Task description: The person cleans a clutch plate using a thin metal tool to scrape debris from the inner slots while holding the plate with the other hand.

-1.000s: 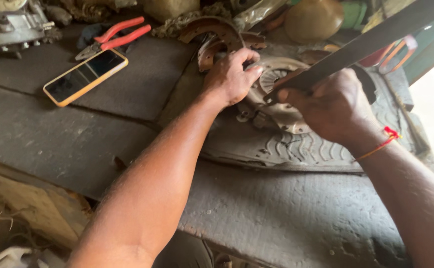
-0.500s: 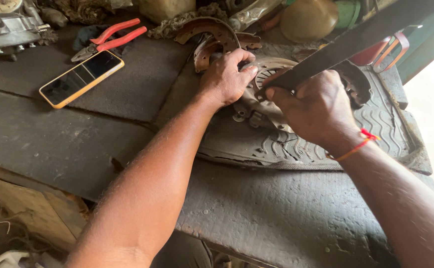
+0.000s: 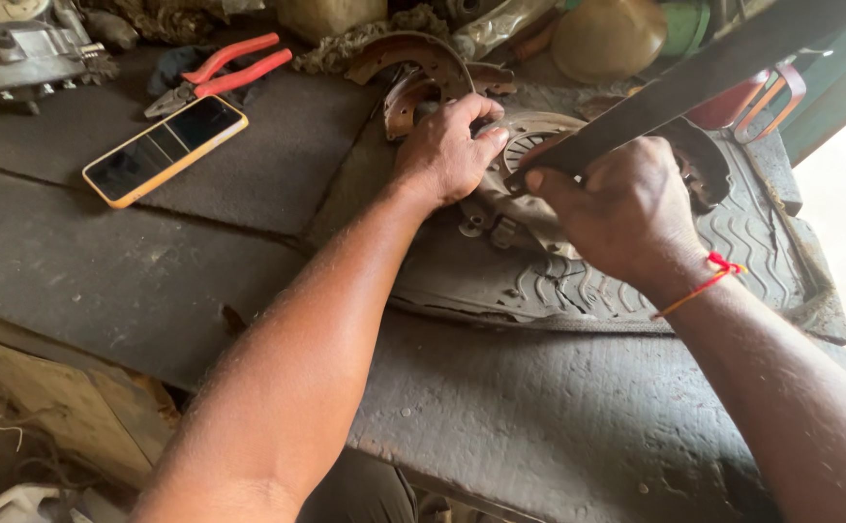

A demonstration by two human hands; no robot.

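A round rusty metal brake plate [image 3: 529, 208] lies on a ribbed piece of tyre rubber [image 3: 588, 291] on the dark workbench. My left hand [image 3: 447, 150] grips the plate's left rim and holds it down. My right hand [image 3: 621, 208] is closed around a long flat dark metal bar [image 3: 694, 82]. The bar slants up to the right out of the frame, and its lower end rests on the middle of the plate. A red thread is tied around my right wrist.
Curved brake shoes [image 3: 413, 58] lie behind the plate, another [image 3: 704, 165] to its right. A phone in a yellow case [image 3: 165, 149] and red-handled pliers [image 3: 220, 73] sit at the left. A metal engine part [image 3: 16, 53] stands far left. The bench's front edge [image 3: 500, 484] is near me.
The view has shifted a little. Both hands keep their grip, and my right hand with the bar has moved slightly over the plate.
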